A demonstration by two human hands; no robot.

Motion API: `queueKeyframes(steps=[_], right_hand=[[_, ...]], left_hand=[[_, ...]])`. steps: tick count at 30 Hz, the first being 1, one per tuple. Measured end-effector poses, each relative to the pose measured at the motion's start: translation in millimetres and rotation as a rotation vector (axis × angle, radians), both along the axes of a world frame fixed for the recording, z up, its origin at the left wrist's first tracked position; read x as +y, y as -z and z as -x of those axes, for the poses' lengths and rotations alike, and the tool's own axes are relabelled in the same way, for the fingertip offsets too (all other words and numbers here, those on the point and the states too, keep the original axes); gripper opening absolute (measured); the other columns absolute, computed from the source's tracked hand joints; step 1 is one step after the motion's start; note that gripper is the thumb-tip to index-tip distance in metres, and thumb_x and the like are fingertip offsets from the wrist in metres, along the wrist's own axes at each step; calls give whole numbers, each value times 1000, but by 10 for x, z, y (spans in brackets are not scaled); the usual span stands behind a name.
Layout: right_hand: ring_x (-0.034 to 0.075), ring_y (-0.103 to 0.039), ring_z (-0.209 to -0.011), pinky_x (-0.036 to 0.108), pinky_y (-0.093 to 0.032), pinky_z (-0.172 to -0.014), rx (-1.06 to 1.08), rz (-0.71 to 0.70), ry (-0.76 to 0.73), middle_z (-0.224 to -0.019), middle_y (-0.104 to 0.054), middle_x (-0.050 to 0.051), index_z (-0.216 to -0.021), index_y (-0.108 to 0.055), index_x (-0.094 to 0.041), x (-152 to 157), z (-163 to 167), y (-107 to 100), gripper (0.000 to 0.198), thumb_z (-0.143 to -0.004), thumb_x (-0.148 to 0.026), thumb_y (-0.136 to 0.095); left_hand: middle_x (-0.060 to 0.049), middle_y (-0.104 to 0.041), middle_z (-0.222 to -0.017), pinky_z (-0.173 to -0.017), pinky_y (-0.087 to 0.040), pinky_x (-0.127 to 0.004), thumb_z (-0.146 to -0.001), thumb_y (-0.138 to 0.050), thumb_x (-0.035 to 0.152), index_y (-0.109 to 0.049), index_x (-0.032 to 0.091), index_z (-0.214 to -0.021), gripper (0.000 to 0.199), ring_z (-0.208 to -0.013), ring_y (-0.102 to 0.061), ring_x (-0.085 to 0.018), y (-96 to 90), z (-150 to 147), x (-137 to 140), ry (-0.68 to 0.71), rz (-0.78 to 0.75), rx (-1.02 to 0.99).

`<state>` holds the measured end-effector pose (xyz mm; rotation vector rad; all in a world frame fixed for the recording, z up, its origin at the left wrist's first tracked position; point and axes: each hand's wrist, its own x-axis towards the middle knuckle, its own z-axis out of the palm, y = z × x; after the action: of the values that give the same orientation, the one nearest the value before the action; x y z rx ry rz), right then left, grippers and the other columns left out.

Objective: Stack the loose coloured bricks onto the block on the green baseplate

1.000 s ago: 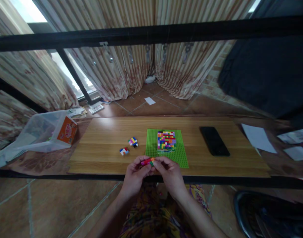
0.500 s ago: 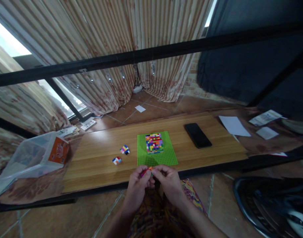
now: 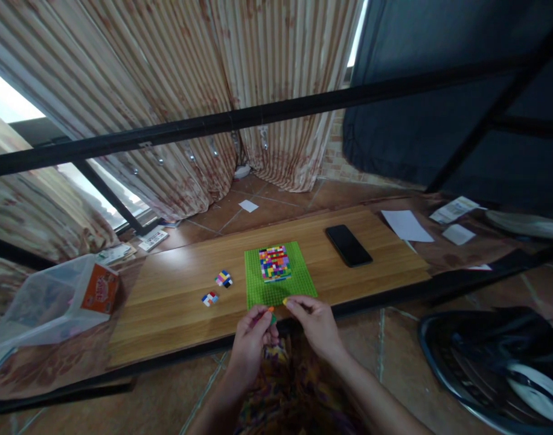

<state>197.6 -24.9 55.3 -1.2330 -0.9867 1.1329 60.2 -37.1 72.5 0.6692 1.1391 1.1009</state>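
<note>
Bricks: a small orange-and-green brick piece [image 3: 270, 314] sits pinched in the left hand [image 3: 252, 338], just off the table's near edge. The right hand [image 3: 316, 320] pinches a tiny yellow brick [image 3: 285, 300] at its fingertips. A second ago both hands gripped one joined cluster together; they now stand apart, each closed on its own part, which suggests a brick has been pulled free. A green baseplate [image 3: 299, 287] lies at the near edge, carrying a multicoloured brick block [image 3: 274, 263]. Two loose brick clusters [image 3: 217, 288] rest to its left; a black phone [image 3: 349, 245] lies to its right.
</note>
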Motion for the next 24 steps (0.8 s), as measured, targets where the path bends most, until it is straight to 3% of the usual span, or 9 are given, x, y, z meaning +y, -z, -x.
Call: queueKeyframes(steps=[6, 12, 22, 24], right_hand=[[19, -64, -82, 33, -49, -77, -491, -234, -9, -85, -68, 4, -83, -74, -22, 520, -228, -52, 19, -86, -32, -57], [20, -57, -92, 35, -46, -85, -812, -338, -22, -91, -61, 4, -80, -75, -25, 910, -201, -7, 12, -83, -27, -63], [20, -56, -98, 37, -42, -91, -668, -265, -78, -98, -58, 3, -71, -71, -24, 1127, -224, 64, 2, -73, -25, -73], [20, -56, -98, 37, -41, -92, -610, -236, -71, -97, -58, 3, -72, -70, -23, 1162, -218, 111, 7, -69, -25, -76]], left_hand=[[3, -60, -61, -46, -45, -20, -62, -78, 38, -61, 16, -78, 32, -46, -52, -8, 56, 124, 6, -20, 34, 1], [2, -58, -59, -47, -41, -18, -63, -77, 39, -63, 15, -75, 30, -48, -50, -7, 185, 243, 49, -38, 65, 82], [3, -58, -60, -46, -41, -18, -66, -77, 39, -61, 16, -75, 30, -49, -50, -8, 255, 211, 209, -27, 124, 113], [3, -57, -60, -47, -41, -18, -67, -76, 39, -61, 15, -76, 29, -49, -50, -7, 255, 200, 224, -9, 130, 120]])
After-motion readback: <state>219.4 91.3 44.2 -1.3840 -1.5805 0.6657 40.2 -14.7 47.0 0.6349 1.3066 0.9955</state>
